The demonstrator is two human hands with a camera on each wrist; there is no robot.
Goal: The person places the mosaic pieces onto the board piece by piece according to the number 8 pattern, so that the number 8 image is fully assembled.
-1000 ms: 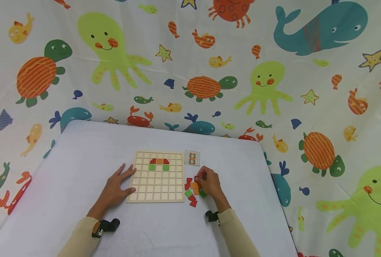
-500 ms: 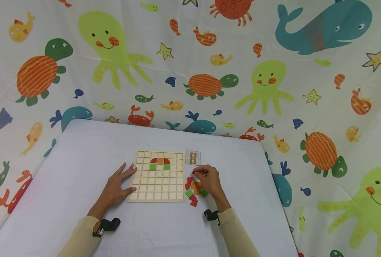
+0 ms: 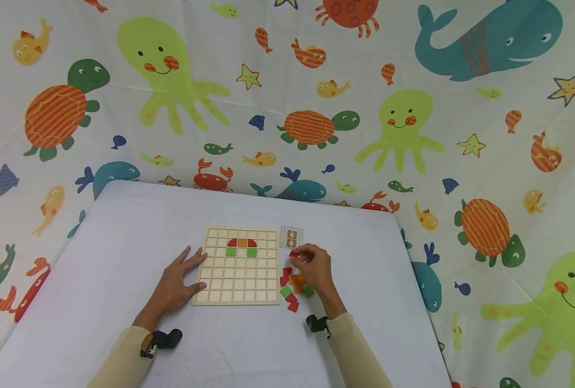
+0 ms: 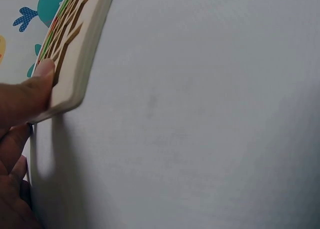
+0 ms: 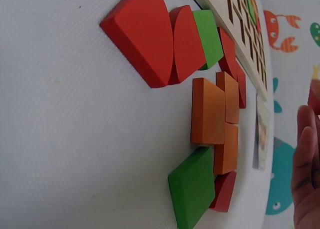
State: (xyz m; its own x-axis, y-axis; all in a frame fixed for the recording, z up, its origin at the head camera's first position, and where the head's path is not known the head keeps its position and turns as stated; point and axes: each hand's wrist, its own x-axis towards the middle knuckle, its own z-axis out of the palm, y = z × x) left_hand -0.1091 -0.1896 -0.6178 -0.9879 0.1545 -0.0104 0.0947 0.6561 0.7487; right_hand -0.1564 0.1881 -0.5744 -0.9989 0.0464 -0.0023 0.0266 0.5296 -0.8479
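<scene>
A wooden grid board [image 3: 242, 281] lies flat on the white-covered table. Two red quarter-round pieces [image 3: 251, 243], an orange square [image 3: 242, 243] and two green squares [image 3: 231, 251] sit in its upper cells. My left hand [image 3: 172, 284] rests at the board's left edge, fingers spread; in the left wrist view the thumb [image 4: 44, 70] lies on its rim. My right hand [image 3: 318, 269] pinches a red piece [image 3: 294, 254] with thumb and fingers, above the table to the right of the board. That piece is mostly cut off in the right wrist view.
Right of the board lie loose blocks: several red pieces [image 5: 142, 36], several orange ones [image 5: 208, 111] and green ones [image 5: 192, 189]. A small pattern card [image 3: 292, 237] lies by the board's upper right corner. A sea-animal curtain [image 3: 268, 81] hangs behind the table.
My right hand has lifted the red piece from the loose blocks and moved slightly away from me, toward the card. The left hand stays at the board's edge.
</scene>
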